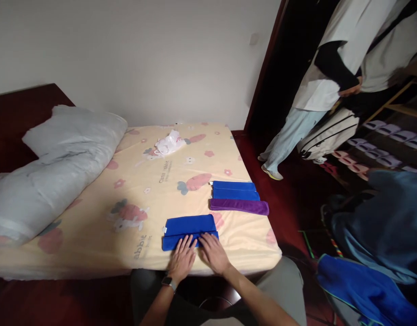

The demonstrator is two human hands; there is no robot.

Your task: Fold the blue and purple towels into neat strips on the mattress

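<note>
A blue cloth [190,225], folded into a rectangle with a lengthwise seam and a small white tag at its left end, lies near the bed's front edge. My left hand [184,257], with a watch on its wrist, rests flat on the cloth's near strip, fingers spread. Beside it my right hand [213,254] presses on the right part of the same strip, fingers stretched out. Farther right lie another folded blue cloth [234,190] and a narrow folded purple cloth [239,206] along its near side.
The bed [93,253] has a patterned cream sheet. A grey quilt [76,145] is heaped left, and a white plastic bag [170,142] lies farther back. People [317,90] stand right, near slippers [376,147] in rows. A blue cloth [361,285] hangs at lower right.
</note>
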